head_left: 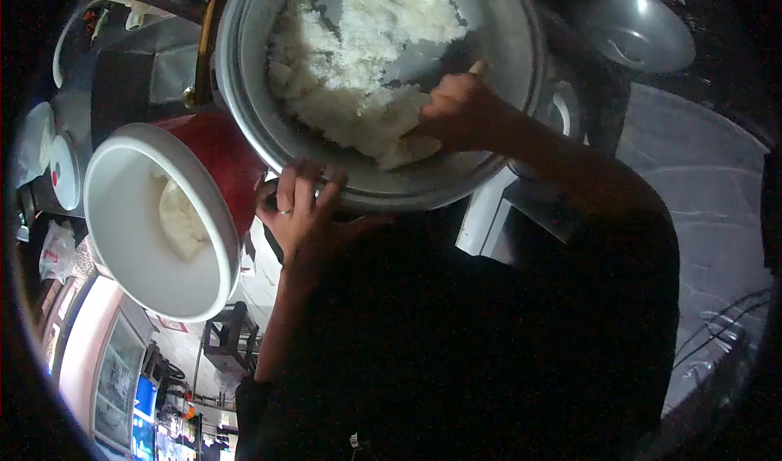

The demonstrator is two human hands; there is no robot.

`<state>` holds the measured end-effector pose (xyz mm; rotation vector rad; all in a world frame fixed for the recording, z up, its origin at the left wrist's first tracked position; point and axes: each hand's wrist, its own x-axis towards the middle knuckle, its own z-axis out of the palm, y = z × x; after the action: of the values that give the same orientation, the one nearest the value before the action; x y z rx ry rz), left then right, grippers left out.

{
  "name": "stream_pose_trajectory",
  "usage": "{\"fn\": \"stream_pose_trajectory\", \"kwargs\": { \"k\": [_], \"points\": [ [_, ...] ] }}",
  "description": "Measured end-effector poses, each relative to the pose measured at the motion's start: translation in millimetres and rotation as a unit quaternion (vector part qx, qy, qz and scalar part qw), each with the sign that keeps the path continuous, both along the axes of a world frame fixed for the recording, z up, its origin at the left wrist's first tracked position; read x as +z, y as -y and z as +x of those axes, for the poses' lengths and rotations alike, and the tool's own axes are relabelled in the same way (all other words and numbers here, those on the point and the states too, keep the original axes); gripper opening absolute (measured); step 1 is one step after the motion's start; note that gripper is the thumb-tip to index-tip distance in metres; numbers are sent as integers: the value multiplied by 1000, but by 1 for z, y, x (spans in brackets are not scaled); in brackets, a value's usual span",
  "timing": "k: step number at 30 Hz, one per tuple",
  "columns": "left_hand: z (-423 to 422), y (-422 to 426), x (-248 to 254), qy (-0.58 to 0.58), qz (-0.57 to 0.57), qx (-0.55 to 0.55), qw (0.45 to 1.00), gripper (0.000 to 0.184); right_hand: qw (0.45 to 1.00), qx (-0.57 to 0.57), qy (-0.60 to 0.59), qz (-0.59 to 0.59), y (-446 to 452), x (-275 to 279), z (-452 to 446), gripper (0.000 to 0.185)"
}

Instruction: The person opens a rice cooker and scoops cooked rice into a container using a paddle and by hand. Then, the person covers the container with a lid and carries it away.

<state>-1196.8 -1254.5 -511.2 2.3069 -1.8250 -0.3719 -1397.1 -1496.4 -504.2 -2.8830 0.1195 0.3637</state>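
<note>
A wide metal pot (525, 78) holds a mass of white rice (358, 62), with bare metal showing at its right side. Inside the pot, my right hand (460, 112) is closed round a tool with a light handle end; its lower part is pale and lies against the rice. My left hand (300, 207) has its fingers bent over the near rim, gripping the pot's edge, a ring on one finger. Left of the pot a red container with a white inside (122, 241) is tipped toward the camera, a lump of rice in it.
A metal bowl (639, 25) sits at the upper right, above a grey marbled surface (692, 176). A sink (173, 74) is at the upper left. Along the left edge are a round white lid (65, 172) and plastic bags. A dark stool (230, 335) stands on the floor.
</note>
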Motion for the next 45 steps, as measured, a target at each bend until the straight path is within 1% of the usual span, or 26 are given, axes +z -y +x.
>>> {"fn": "stream_pose_trajectory", "kwargs": {
  "k": [1, 2, 3, 5, 6, 7, 9, 10, 12, 14, 15, 17, 19, 20, 21, 22, 25, 28, 30, 33, 36, 37, 39, 42, 43, 45],
  "points": [
    [2, -7, -12, 40, -4, -8, 999, 72, 1000, 19, 6, -4, 3, -9, 2, 20],
    [4, -19, -34, 80, -9, -15, 997, 75, 998, 14, 57, 7, 5, -25, 2, 24],
    [7, -15, -35, 120, -14, -22, 992, 77, 994, 10, 106, 19, 5, -33, 8, 28],
    [2, -13, -31, 74, -43, -17, 996, 79, 997, -2, 60, 39, 4, -43, 9, 36],
    [1, -9, -25, 51, -58, -15, 997, 79, 998, -8, -35, 48, 3, -26, 22, 41],
    [1, -9, -25, 54, -29, -15, 998, 79, 990, -14, -129, 57, 3, -18, 30, 46],
    [2, -13, -26, 61, 27, -11, 998, 79, 990, -30, -126, 58, 11, -28, 26, 54],
    [1, -17, -31, 77, 22, -15, 997, 79, 990, -37, -125, 61, 12, -31, 25, 58],
    [3, -16, -42, 111, 3, -20, 994, 77, 959, -3, -264, 101, 22, -15, 39, 59],
    [7, -14, -45, 102, -43, -38, 993, 76, 933, -8, -317, 171, 25, -11, 45, 55],
    [8, -13, -45, 97, -65, -48, 992, 76, 927, -31, -304, 219, 27, -21, 35, 50],
    [4, -8, -25, 49, -48, -24, 997, 71, 926, -44, -289, 239, 29, -30, 24, 46],
    [2, -4, -20, 35, -56, -15, 998, 68, 942, -21, -284, 177, 34, -32, 22, 42],
    [2, -3, -23, 44, -68, -18, 997, 67, 979, 28, -161, 124, 42, -36, 13, 40],
    [2, -3, -26, 52, -80, -22, 995, 66, 994, 76, -35, 70, 54, -40, -1, 37],
    [2, -6, -31, 71, -70, -20, 995, 65, 988, 123, 90, 15, 61, -37, -4, 35],
    [2, -10, -45, 115, -40, -16, 992, 64, 961, 193, 191, -45, 80, -15, 7, 20],
    [1, -15, -50, 139, 3, -11, 990, 64, 990, 118, 23, -67, 85, -11, -7, 14],
    [-1, -18, -52, 153, 34, -8, 988, 64, 993, 98, 13, -59, 77, -22, -20, 13],
    [-3, 0, -12, 55, -72, 1, 996, 64, 994, 90, -40, -52, 66, -40, -35, 14],
    [1, 1, -27, 139, -108, -17, 984, 70, 995, 71, -68, -13, 51, -29, -31, 20],
    [-1, -2, -28, 102, -86, -12, 991, 72, 995, 57, -81, 15, 47, -21, -25, 22],
    [-3, -3, -14, 30, -38, 4, 999, 75, 990, 24, -115, 77, 40, -5, -13, 28],
    [0, -14, -38, 98, 61, -8, 993, 82, 963, -21, -236, 127, 32, -8, 0, 48],
    [1, -16, -38, 68, 35, -8, 997, 85, 948, -37, -287, 136, 27, -10, 2, 57],
    [0, -7, -21, 5, -19, -9, 1000, 91, 932, -72, -302, 187, 19, 2, 13, 67]
  ]
}}
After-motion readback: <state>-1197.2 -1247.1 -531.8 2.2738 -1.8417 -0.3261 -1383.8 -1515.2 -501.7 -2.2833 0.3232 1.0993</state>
